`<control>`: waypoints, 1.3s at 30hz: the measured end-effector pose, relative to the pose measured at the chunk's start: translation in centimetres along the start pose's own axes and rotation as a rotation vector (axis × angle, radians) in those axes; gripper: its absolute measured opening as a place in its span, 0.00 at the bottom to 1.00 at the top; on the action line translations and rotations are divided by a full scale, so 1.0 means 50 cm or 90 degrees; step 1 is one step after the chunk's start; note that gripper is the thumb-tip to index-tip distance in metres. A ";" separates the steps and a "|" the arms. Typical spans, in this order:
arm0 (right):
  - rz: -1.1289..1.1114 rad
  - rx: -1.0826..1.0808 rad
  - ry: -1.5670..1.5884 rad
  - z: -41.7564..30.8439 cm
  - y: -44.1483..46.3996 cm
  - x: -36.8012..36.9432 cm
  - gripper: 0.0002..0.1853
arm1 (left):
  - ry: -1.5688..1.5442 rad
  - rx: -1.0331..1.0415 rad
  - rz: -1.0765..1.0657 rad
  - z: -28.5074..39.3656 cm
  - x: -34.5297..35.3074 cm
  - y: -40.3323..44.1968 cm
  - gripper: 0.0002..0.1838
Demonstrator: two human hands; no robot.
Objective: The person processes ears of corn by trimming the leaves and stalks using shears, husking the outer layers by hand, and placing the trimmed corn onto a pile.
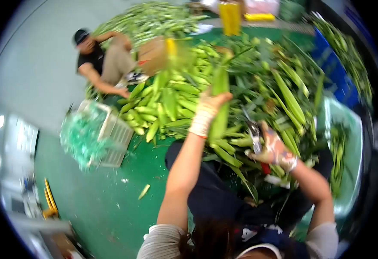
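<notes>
My gloved left hand (207, 108) is closed around a long ear of corn in its green husk (219, 125), which points away from me. To its right, my gloved right hand (276, 149) grips pruning shears (254, 131) whose blades point up and to the left. A red part of the handle (265, 168) shows below that hand. The shears are apart from the held ear. Beneath both hands lies a heap of husked ears and loose leaves (283, 95). Smoother light green ears (169, 101) are piled to the left.
A person (100, 64) sits at the far left, one hand near the pile. A white crate (115, 138) holds green net bags (87, 134). More corn (150, 21) covers the floor behind. At right stand a lined bin (355, 172) and a blue bin (333, 71).
</notes>
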State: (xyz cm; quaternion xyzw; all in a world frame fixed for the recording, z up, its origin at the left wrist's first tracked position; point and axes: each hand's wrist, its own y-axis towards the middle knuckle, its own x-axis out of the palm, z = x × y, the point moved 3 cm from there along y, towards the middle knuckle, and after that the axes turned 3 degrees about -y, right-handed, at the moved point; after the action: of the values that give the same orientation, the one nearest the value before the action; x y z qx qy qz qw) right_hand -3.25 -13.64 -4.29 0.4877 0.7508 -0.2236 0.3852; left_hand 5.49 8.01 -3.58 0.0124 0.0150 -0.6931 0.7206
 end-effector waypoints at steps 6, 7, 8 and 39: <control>-0.100 0.020 0.052 0.030 0.046 -0.090 0.44 | 0.132 0.014 -0.100 -0.003 0.057 -0.017 0.25; -0.088 0.001 0.048 0.036 0.058 -0.099 0.44 | 0.186 0.023 -0.134 -0.003 0.065 -0.024 0.25; -0.140 0.002 0.022 0.041 0.068 -0.107 0.45 | 0.169 0.011 -0.173 -0.007 0.069 -0.021 0.25; -0.302 0.240 0.604 0.141 -0.086 -0.068 0.18 | 0.083 -0.043 -0.406 0.006 0.085 -0.041 0.24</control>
State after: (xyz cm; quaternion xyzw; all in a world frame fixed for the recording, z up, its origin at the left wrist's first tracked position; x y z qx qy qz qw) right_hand -3.83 -22.40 -6.03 0.4133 0.8780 -0.1900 -0.1493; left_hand 3.59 3.69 -3.42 0.0274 0.0870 -0.8808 0.4646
